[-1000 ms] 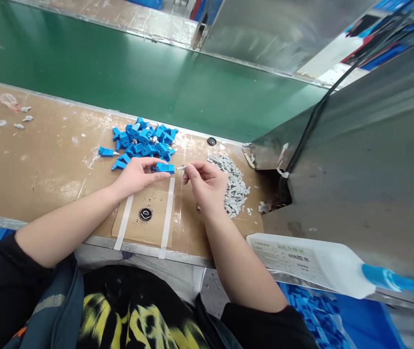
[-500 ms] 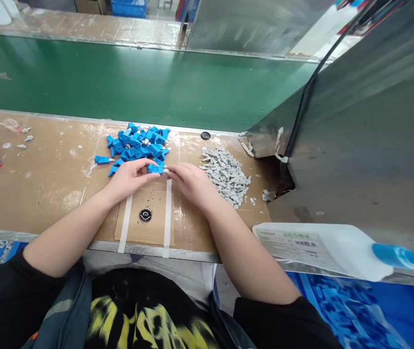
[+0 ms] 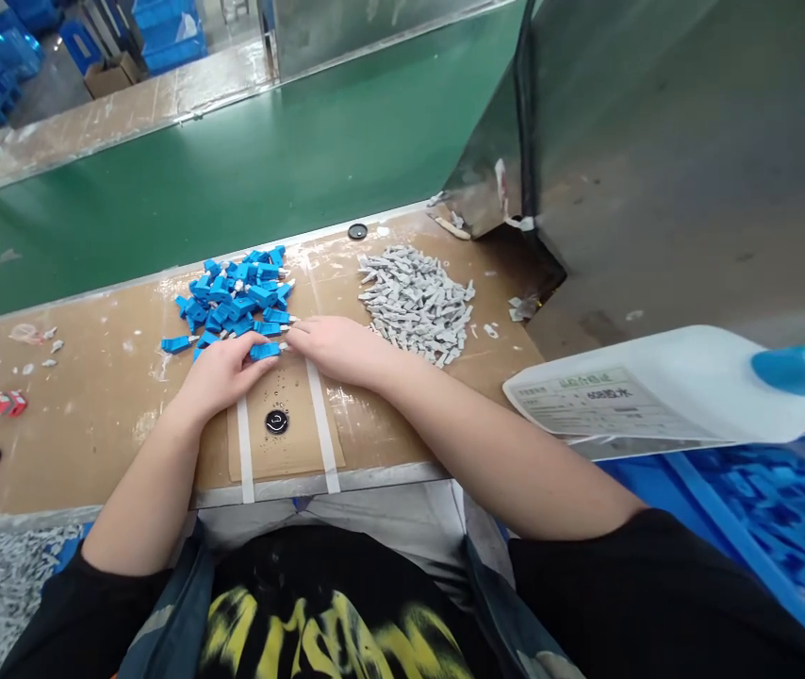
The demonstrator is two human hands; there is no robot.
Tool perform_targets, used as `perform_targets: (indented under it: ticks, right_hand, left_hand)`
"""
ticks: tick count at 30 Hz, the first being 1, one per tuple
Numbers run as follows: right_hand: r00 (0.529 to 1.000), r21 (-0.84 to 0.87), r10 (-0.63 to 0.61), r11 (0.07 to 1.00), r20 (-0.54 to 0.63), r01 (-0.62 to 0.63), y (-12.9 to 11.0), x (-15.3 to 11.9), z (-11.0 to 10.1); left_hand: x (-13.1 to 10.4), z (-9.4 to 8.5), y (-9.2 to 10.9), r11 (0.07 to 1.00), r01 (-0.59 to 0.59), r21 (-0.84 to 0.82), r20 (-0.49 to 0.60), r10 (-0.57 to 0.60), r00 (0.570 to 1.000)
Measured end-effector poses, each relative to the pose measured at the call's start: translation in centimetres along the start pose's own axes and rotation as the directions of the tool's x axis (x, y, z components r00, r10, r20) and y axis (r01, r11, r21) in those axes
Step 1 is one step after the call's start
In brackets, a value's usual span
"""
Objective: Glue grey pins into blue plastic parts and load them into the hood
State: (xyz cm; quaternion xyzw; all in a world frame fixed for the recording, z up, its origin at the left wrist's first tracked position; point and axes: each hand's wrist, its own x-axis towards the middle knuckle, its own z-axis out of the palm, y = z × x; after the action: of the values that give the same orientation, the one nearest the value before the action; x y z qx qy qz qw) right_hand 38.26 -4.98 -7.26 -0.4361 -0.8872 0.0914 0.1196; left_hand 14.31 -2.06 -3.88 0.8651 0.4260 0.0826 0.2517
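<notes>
A factory workshop, shown by the green conveyor belt (image 3: 303, 156), heaped grey parts (image 3: 417, 302) and blue crates (image 3: 171, 58)

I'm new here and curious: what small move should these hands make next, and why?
Probably a light push by the right hand on the pale tip, toward the blue piece: the left hand holds that piece, the right is at the tip, and several pieces in the blue pile show pale ends.

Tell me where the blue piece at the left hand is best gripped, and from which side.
Probably by its body, coming from the left, where the left hand has it: the blue piece is blocky there, whereas the small pale tip sticks out rightward, toward the right hand, and offers less to grip.
</notes>
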Motion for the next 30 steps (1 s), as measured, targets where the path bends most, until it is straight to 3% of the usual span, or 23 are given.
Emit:
perform_targets:
  ticks: [3, 19, 25, 27, 30]
  right_hand:
    - [1.000, -0.024, -0.019, 1.000, 0.021, 0.020, -0.2, 0.2, 0.3]
    - [0.999, -0.031, 0.019, 0.999, 0.036, -0.018, -0.3, 0.7, 1.0]
    - [0.992, -0.017, -0.107, 0.994, -0.062, 0.106, 0.8, 0.6, -0.3]
    - [0.985, -0.047, -0.050, 0.998, -0.167, 0.043, 1.6, 0.2, -1.3]
    - [0.915, -0.096, 0.217, 0.960, -0.341, -0.264, 3.2, -0.8, -2.7]
  left_hand:
    - [0.0, 0.0, 0.1, 1.000, -0.022, 0.013, 0.010, 0.022, 1.000]
    - [0.5, 1.6, -1.2, 0.999, -0.034, -0.017, -0.148, 0.031, 0.988]
    - [-0.2, 1.1, 0.1, 0.997, -0.035, 0.062, -0.111, 0.041, 0.993]
    - [-0.8, 0.1, 0.9, 0.992, 0.023, 0.124, -0.152, -0.003, 0.988]
    - [-1.8, -2.7, 1.0, 0.950, 0.199, 0.240, -0.314, -0.118, 0.942]
